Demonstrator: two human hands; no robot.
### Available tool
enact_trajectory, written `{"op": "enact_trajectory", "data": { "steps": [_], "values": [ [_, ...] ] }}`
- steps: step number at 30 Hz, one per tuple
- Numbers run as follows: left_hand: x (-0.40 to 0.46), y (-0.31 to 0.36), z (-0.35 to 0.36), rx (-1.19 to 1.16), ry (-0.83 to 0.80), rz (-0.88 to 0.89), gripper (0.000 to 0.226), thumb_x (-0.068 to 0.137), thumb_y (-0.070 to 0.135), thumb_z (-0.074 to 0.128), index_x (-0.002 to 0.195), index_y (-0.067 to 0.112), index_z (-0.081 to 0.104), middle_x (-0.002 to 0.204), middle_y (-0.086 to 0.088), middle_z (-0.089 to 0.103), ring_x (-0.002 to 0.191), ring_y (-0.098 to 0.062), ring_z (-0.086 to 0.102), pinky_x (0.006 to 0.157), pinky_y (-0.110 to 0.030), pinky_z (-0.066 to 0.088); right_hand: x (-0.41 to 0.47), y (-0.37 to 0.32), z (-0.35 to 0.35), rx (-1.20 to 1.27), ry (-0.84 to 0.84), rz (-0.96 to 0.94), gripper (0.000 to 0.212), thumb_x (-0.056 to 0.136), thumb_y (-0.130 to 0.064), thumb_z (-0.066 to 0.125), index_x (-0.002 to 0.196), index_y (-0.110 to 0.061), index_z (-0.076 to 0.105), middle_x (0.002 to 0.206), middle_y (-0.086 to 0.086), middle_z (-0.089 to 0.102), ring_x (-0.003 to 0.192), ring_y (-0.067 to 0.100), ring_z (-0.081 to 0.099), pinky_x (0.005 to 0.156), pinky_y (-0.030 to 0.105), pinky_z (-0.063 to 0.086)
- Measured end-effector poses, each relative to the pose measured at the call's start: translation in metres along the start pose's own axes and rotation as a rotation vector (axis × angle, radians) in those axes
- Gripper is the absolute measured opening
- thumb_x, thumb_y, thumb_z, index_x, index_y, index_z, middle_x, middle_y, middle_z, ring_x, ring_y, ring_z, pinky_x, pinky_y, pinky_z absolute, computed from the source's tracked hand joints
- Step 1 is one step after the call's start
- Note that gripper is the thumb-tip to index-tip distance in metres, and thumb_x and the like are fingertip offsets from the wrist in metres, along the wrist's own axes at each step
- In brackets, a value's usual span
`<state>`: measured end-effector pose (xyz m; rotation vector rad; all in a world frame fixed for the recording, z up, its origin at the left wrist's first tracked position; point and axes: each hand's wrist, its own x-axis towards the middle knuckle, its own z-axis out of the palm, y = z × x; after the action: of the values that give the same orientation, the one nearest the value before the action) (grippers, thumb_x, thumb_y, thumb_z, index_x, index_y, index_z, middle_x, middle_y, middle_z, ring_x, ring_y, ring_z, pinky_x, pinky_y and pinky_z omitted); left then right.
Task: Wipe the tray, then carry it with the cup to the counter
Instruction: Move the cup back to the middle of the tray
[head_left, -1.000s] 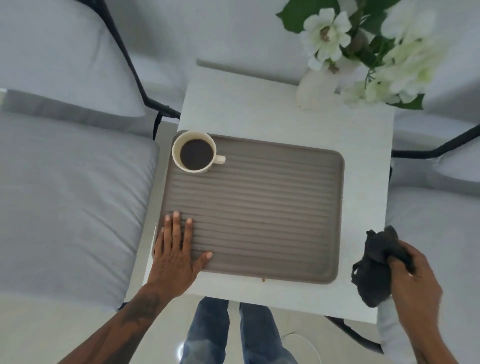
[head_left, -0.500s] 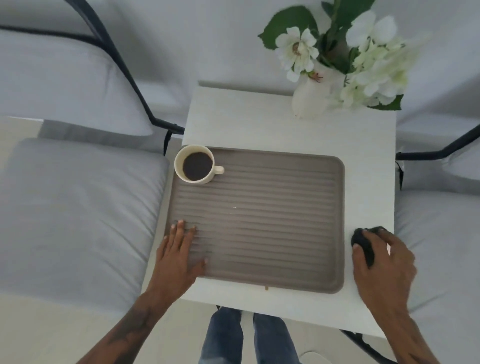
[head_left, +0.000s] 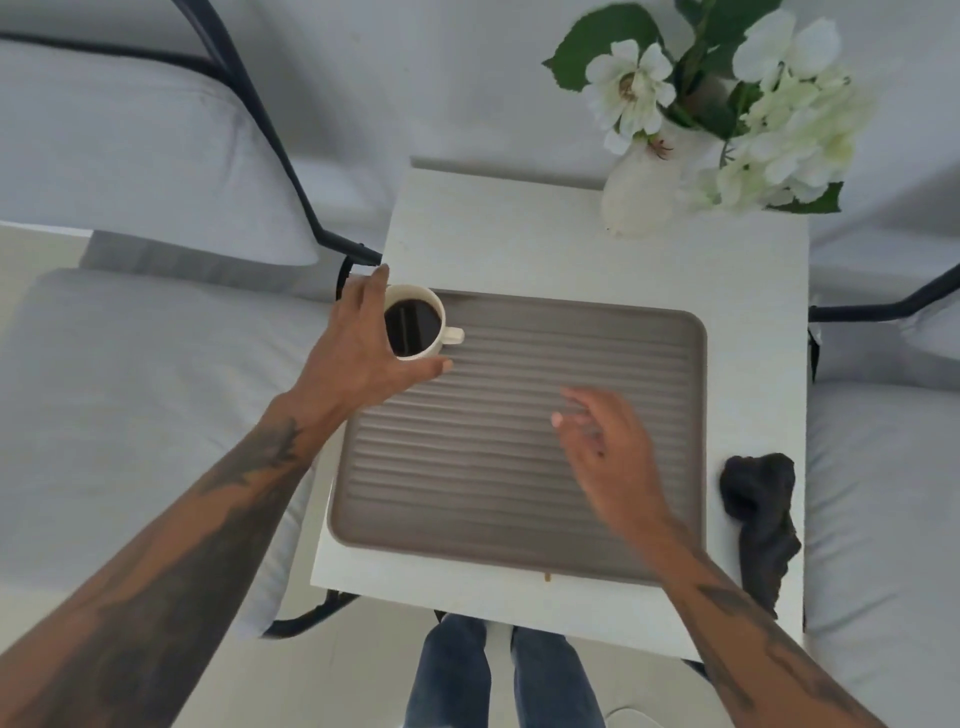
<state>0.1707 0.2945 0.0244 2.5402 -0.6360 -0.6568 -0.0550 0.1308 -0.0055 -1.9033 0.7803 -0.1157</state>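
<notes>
A grey-brown ribbed tray (head_left: 519, 499) lies on a small white table (head_left: 571, 249). At the tray's far left corner stands a cream cup (head_left: 415, 325) of dark coffee, its handle pointing right. My left hand (head_left: 358, 348) curves around the cup's left side, fingers behind it and thumb in front, spread apart; the cup still rests on the tray. Over the tray's middle hovers my right hand (head_left: 608, 447), empty, blurred, with its fingers apart. A dark cloth (head_left: 758, 499) lies crumpled on the table just right of the tray.
A white vase of white flowers (head_left: 644, 192) stands at the table's far right corner. Grey cushioned seats with dark metal frames (head_left: 130, 405) flank the table on both sides. My jeans-clad legs (head_left: 498, 675) show below the table's near edge.
My right hand let go of the dark cloth beside the tray and moved left over it. My left hand left the tray's near left corner and reached up around the cup.
</notes>
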Motion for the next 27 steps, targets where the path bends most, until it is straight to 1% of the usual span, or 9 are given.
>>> {"op": "enact_trajectory", "data": {
  "steps": [2,5,8,12,14,16,19,24,27],
  "values": [
    [0.000,-0.004,0.001,-0.011,0.011,0.000,0.116,0.062,0.053,0.085,0.152,0.021,0.020,0.151,-0.002,0.028,0.140,-0.020,0.031,0.108,-0.039,0.039,0.024,-0.022,0.021,0.090,-0.019,-0.026,0.032,0.092,-0.023,0.064,0.124,-0.022,0.063,0.124,-0.001,0.055,0.106,0.010,0.061,0.075,0.005,0.048],
    [-0.001,-0.024,-0.001,-0.064,0.048,0.030,0.100,0.067,0.044,0.086,0.147,0.021,0.031,0.140,0.009,0.033,0.138,-0.020,0.034,0.107,-0.042,0.041,0.064,-0.052,0.050,0.065,-0.118,-0.118,0.038,0.092,-0.029,0.062,0.130,-0.026,0.058,0.131,-0.001,0.051,0.121,0.011,0.052,0.093,0.021,0.052],
    [0.003,-0.050,-0.004,-0.113,-0.027,0.002,0.106,0.067,0.052,0.084,0.152,0.027,0.026,0.150,0.000,0.031,0.134,-0.021,0.041,0.101,-0.041,0.047,0.092,-0.066,0.068,-0.051,-0.172,-0.183,0.045,0.091,-0.030,0.062,0.135,-0.024,0.055,0.138,0.000,0.051,0.131,0.012,0.043,0.109,0.022,0.034],
    [0.007,-0.057,-0.007,-0.266,-0.107,0.058,0.082,0.068,0.049,0.080,0.126,0.072,0.028,0.144,0.006,0.041,0.123,-0.010,0.049,0.087,-0.023,0.050,0.106,-0.063,0.078,-0.108,-0.285,-0.155,0.055,0.090,-0.033,0.063,0.142,-0.027,0.046,0.147,-0.002,0.045,0.136,0.012,0.039,0.111,0.035,0.037],
    [0.010,-0.057,-0.006,-0.321,-0.123,0.104,0.078,0.073,0.037,0.082,0.135,0.056,0.038,0.140,0.008,0.049,0.119,-0.006,0.054,0.082,-0.011,0.050,0.107,-0.060,0.081,-0.085,-0.298,-0.151,0.058,0.089,-0.031,0.066,0.143,-0.026,0.046,0.147,-0.003,0.046,0.134,0.010,0.042,0.108,0.037,0.043],
    [0.014,-0.059,-0.004,-0.399,-0.153,0.099,0.082,0.075,0.024,0.083,0.146,0.032,0.043,0.137,0.008,0.055,0.117,-0.001,0.059,0.082,-0.006,0.049,0.106,-0.058,0.085,-0.043,-0.294,-0.140,0.060,0.088,-0.027,0.068,0.143,-0.026,0.045,0.147,-0.004,0.047,0.130,0.003,0.043,0.105,0.028,0.046],
    [0.016,-0.063,-0.001,-0.510,-0.190,0.071,0.089,0.073,0.012,0.083,0.150,0.024,0.039,0.138,0.007,0.056,0.117,0.000,0.060,0.091,-0.013,0.051,0.102,-0.056,0.088,0.054,-0.291,-0.104,0.061,0.089,-0.018,0.068,0.145,-0.023,0.043,0.146,-0.005,0.047,0.122,-0.007,0.038,0.085,-0.001,0.041],
    [0.015,-0.060,-0.002,-0.598,-0.191,0.034,0.088,0.071,0.004,0.083,0.148,0.022,0.042,0.135,0.018,0.057,0.117,0.002,0.061,0.094,-0.012,0.048,0.100,-0.054,0.093,0.140,-0.267,-0.071,0.061,0.088,-0.013,0.069,0.143,-0.018,0.045,0.146,-0.002,0.048,0.126,-0.003,0.042,0.087,-0.005,0.035],
    [0.010,-0.054,-0.005,-0.546,-0.177,0.076,0.080,0.073,0.003,0.082,0.135,0.041,0.048,0.114,0.035,0.062,0.108,0.011,0.062,0.090,-0.008,0.047,0.097,-0.056,0.094,0.147,-0.249,-0.060,0.061,0.088,-0.012,0.069,0.144,-0.018,0.045,0.146,-0.004,0.049,0.125,-0.005,0.042,0.087,-0.006,0.034]
  ]
}}
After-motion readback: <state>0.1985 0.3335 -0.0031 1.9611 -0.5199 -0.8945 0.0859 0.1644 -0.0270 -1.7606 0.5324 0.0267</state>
